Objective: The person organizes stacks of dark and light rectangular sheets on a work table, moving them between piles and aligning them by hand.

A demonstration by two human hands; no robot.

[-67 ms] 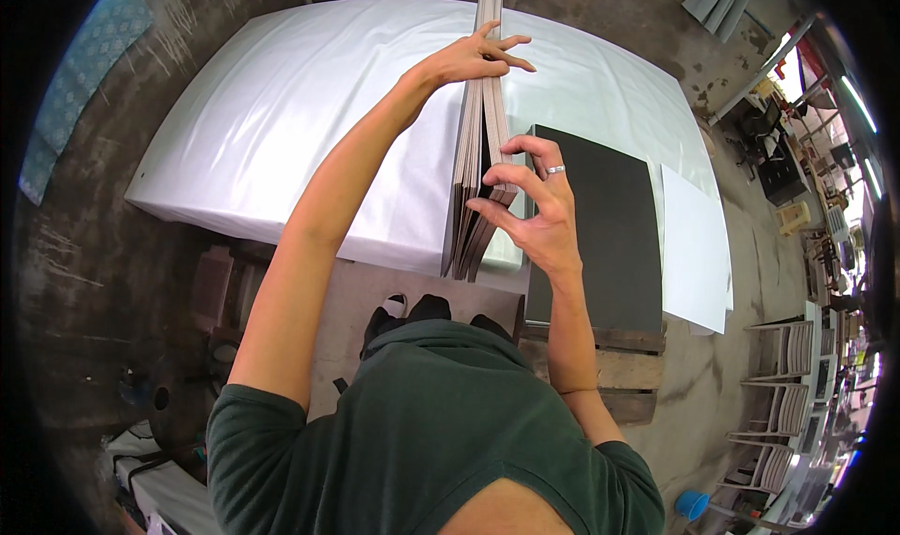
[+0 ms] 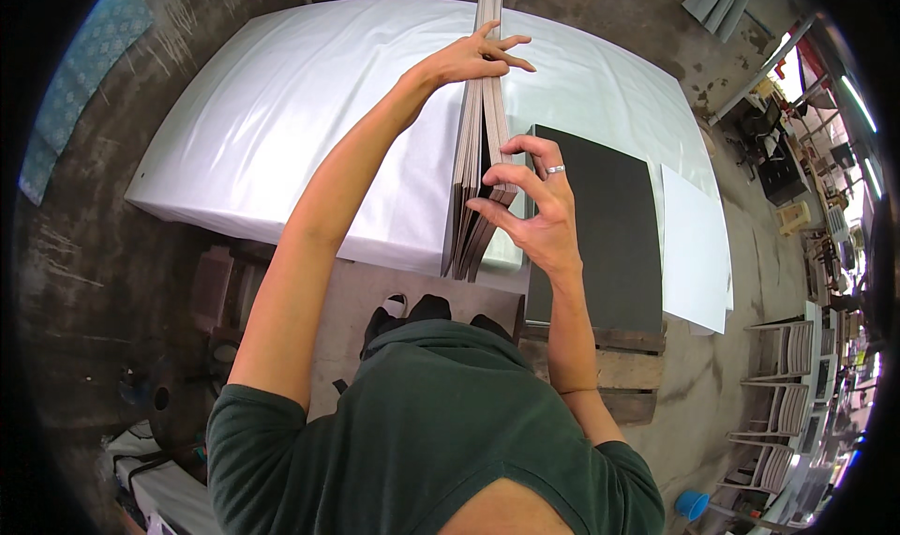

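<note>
A thick stack of dark-faced cardboard sheets [image 2: 466,174] stands on its long edge, with grey-brown cut edges facing up. Its near end is fanned apart, with gaps between bundles. My left hand [image 2: 469,59] lies across the upper edges toward the far end, fingers spread and reaching past the right side. Nearer to me, my right hand [image 2: 539,197], with a ring on one finger, is curled round the right-hand bundle. Its thumb presses at the near end and its fingertips reach over the top edges. The palm sides of both hands are partly hidden.
White cloth covers the wide table [image 2: 309,94]. To the right lies a flat black board pile [image 2: 600,235], with white sheets [image 2: 694,244] beyond it. A wooden pallet [image 2: 619,371] shows beneath. Stacked chairs [image 2: 778,413] and a blue bucket [image 2: 692,505] stand on the right-hand floor.
</note>
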